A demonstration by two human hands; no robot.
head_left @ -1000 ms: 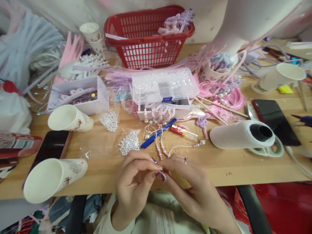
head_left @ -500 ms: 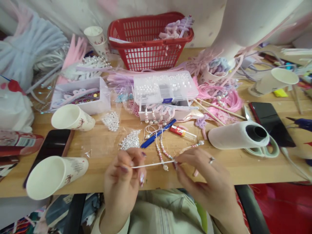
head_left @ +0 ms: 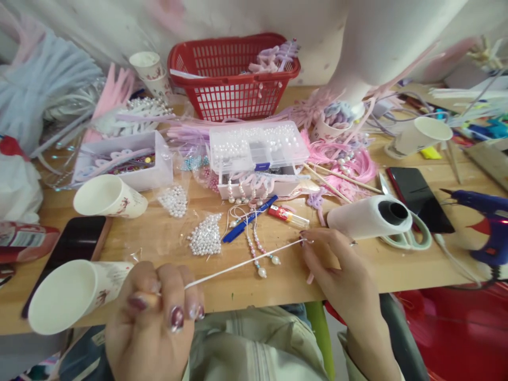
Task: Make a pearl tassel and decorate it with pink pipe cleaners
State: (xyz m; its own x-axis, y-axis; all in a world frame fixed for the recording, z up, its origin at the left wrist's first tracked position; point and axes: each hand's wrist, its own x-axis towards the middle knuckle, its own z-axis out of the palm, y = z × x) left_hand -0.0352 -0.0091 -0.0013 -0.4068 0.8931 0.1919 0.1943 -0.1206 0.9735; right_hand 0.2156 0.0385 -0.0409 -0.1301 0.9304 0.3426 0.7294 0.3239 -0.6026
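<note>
My left hand (head_left: 153, 323) is closed in a fist low at the table's front edge, gripping one end of a white elastic cord (head_left: 242, 264). My right hand (head_left: 337, 264) pinches the cord's other end by the paper roll. The cord runs taut between them, slanting up to the right. Strands of pink and white beads (head_left: 256, 251) dangle from it near the middle. A loose heap of white pearls (head_left: 206, 238) lies on the wooden table (head_left: 159, 238) just behind the cord.
A clear bead organiser box (head_left: 257, 145), a red basket (head_left: 232, 74), a blue pen (head_left: 250, 218), a glue tube (head_left: 288, 216), a white paper roll (head_left: 369, 217), paper cups (head_left: 109, 196), two phones (head_left: 420, 197) and a blue glue gun (head_left: 482, 222) crowd the table.
My hands were together at the table's front middle; they have pulled apart, the left going down and left, the right up and right, stretching the cord taut. The view shifted right.
</note>
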